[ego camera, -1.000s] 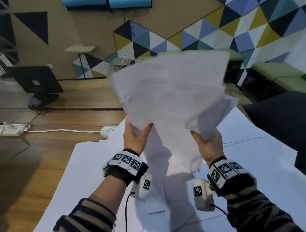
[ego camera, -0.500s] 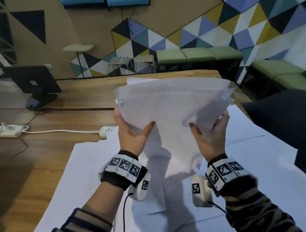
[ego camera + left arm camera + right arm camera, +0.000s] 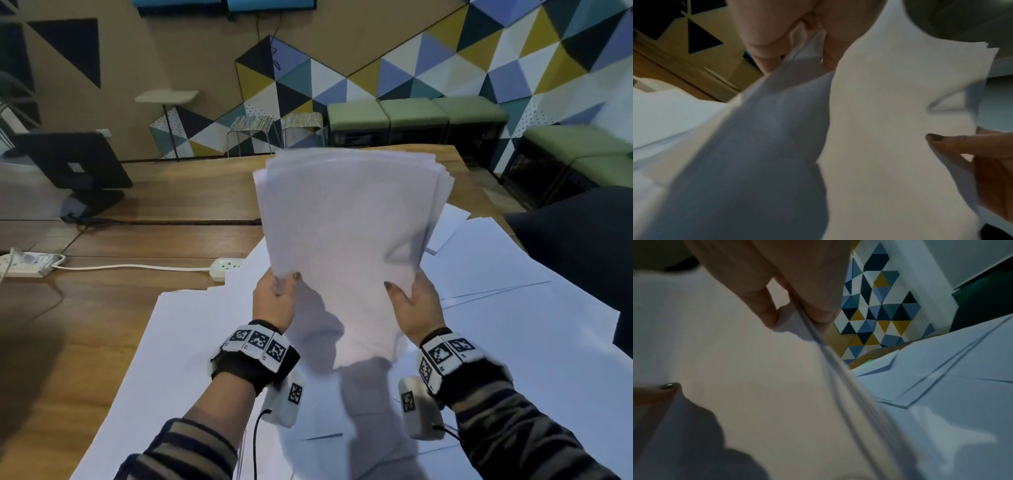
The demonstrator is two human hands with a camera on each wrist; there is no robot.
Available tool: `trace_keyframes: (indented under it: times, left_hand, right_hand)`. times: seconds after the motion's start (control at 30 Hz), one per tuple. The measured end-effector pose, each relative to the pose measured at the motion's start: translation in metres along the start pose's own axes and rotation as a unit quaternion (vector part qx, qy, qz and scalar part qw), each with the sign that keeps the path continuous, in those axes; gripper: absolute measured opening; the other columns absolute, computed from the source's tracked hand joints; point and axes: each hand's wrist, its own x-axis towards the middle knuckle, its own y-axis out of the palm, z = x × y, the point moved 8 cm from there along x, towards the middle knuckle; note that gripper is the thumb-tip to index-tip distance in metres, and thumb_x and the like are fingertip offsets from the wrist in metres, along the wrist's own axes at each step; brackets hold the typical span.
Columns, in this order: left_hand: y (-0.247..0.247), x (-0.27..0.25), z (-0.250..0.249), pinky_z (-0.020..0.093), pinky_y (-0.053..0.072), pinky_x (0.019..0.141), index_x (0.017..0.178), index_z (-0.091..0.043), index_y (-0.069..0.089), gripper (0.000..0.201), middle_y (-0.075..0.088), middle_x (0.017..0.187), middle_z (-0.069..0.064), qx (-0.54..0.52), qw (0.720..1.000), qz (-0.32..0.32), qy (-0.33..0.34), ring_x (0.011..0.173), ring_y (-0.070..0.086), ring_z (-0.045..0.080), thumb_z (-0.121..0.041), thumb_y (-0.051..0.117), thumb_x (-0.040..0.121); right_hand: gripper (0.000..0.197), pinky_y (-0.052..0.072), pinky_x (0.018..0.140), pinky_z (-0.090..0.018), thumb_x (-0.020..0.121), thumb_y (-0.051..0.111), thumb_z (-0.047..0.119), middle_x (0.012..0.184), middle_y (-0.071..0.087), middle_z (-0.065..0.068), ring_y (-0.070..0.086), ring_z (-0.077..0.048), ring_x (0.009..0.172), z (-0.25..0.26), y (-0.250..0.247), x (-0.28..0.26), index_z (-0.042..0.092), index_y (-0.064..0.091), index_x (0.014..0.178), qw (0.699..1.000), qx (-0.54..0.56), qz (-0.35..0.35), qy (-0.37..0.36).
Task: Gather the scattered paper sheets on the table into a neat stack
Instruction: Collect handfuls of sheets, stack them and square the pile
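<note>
Paper stack (image 3: pixel 346 240) held upright above wooden table (image 3: pixel 144 236), clamped at lower corners: left hand (image 3: pixel 274 299) and right hand (image 3: pixel 412 303) each pinching, thumbs in front. Top edges fanned, not flush. Large white sheets (image 3: pixel 178 342) spread flat beneath. Open wood toward power strip (image 3: pixel 224 267) and monitor (image 3: pixel 73 164) at left. Right wrist view alone shows separate sheet edges (image 3: pixel 830 363) splayed; left wrist view blurred

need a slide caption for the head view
Both hands, left hand and right hand, hold a sheaf of paper sheets upright above the paper-covered table.
</note>
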Motion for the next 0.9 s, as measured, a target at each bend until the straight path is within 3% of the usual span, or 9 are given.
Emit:
trace_keyframes:
  times: [0.1, 0.17, 0.27, 0.33, 0.43, 0.57, 0.67, 0.8, 0.9]
  left_hand:
    - [-0.021, 0.009, -0.004, 0.035, 0.047, 0.094, 0.115, -0.004, 0.056, 0.023, 0.065, 0.112, 0.014, -0.024, 1.0, -0.01, 0.008, 0.104, 0.061, 0.025, -0.008, 0.055, 0.091]
    - [-0.04, 0.015, 0.0, 0.046, 0.047, 0.098, 0.104, -0.011, 0.055, 0.015, 0.064, 0.112, 0.019, -0.026, 1.0, -0.002, -0.017, 0.103, 0.061, 0.027, -0.007, 0.057, 0.09]
    - [-0.064, 0.021, 0.017, 0.04, 0.045, 0.095, 0.112, -0.012, 0.051, 0.025, 0.061, 0.11, 0.015, 0.066, 0.995, 0.037, -0.063, 0.105, 0.058, 0.03, -0.009, 0.059, 0.088]
    - [-0.08, 0.018, 0.034, 0.032, 0.04, 0.089, 0.123, -0.013, 0.045, 0.037, 0.057, 0.114, 0.012, 0.19, 0.975, 0.056, -0.1, 0.111, 0.054, 0.032, -0.012, 0.058, 0.088]
    - [-0.111, 0.008, 0.064, 0.037, 0.04, 0.096, 0.135, -0.011, 0.04, 0.049, 0.055, 0.129, 0.015, 0.279, 0.948, 0.041, -0.146, 0.119, 0.051, 0.035, -0.012, 0.056, 0.089]
    - [-0.158, -0.005, 0.092, 0.039, 0.044, 0.091, 0.13, -0.01, 0.045, 0.043, 0.06, 0.12, 0.019, 0.295, 0.937, -0.016, -0.186, 0.111, 0.056, 0.037, -0.007, 0.054, 0.088]
    - [-0.189, -0.009, 0.1, 0.037, 0.043, 0.084, 0.132, -0.009, 0.045, 0.044, 0.06, 0.119, 0.02, 0.314, 0.929, -0.043, -0.191, 0.11, 0.055, 0.038, -0.005, 0.053, 0.089]
    - [-0.218, -0.016, 0.111, 0.044, 0.041, 0.095, 0.135, -0.014, 0.033, 0.054, 0.052, 0.127, 0.021, 0.361, 0.903, -0.071, -0.221, 0.118, 0.047, 0.039, -0.014, 0.057, 0.087]
    - [-0.214, -0.022, 0.115, 0.05, 0.03, 0.107, 0.145, -0.023, 0.017, 0.075, 0.034, 0.142, 0.019, 0.389, 0.89, -0.05, -0.232, 0.131, 0.032, 0.04, -0.026, 0.061, 0.086]
  right_hand:
    - [0.031, 0.041, 0.101, -0.025, 0.091, 0.054, 0.011, 0.114, 0.06, 0.002, 0.056, -0.01, 0.107, 0.013, 0.002, -0.008, 0.009, 0.046, 0.121, 0.999, 0.028, -0.008, -0.014]
    - [0.034, 0.042, 0.095, -0.015, 0.091, 0.053, 0.007, 0.11, 0.056, 0.013, 0.055, 0.004, 0.102, 0.015, 0.019, -0.015, 0.02, 0.045, 0.12, 0.997, 0.048, 0.058, -0.002]
    - [0.042, 0.042, 0.105, -0.039, 0.09, 0.052, 0.015, 0.126, 0.055, 0.004, 0.052, -0.017, 0.12, -0.006, 0.059, -0.032, 0.021, 0.041, 0.13, 0.98, 0.002, 0.188, 0.061]
    - [0.036, 0.05, 0.094, -0.045, 0.093, 0.048, 0.013, 0.121, 0.059, -0.003, 0.057, -0.026, 0.113, -0.013, 0.089, -0.051, 0.021, 0.042, 0.127, 0.958, -0.011, 0.262, 0.12]
    - [0.027, 0.054, 0.084, -0.041, 0.093, 0.044, 0.009, 0.114, 0.061, -0.006, 0.06, -0.026, 0.104, -0.007, 0.131, -0.084, 0.022, 0.045, 0.117, 0.934, -0.02, 0.331, 0.135]
    - [0.032, 0.052, 0.089, -0.041, 0.089, 0.048, 0.015, 0.119, 0.059, -0.007, 0.059, -0.025, 0.107, -0.007, 0.178, -0.107, 0.016, 0.045, 0.122, 0.926, -0.055, 0.356, 0.115]
    - [0.037, 0.05, 0.086, -0.032, 0.089, 0.053, 0.019, 0.121, 0.058, -0.007, 0.058, -0.024, 0.107, -0.009, 0.206, -0.116, 0.011, 0.043, 0.124, 0.929, -0.087, 0.343, 0.106]
    - [0.044, 0.055, 0.07, -0.034, 0.089, 0.056, 0.031, 0.111, 0.06, -0.014, 0.062, -0.024, 0.082, -0.008, 0.234, -0.138, 0.006, 0.04, 0.121, 0.899, -0.125, 0.4, 0.13]
    - [0.055, 0.044, 0.085, -0.027, 0.092, 0.049, 0.036, 0.12, 0.057, -0.012, 0.057, -0.026, 0.107, -0.016, 0.234, -0.139, 0.007, 0.032, 0.136, 0.877, -0.214, 0.414, 0.115]
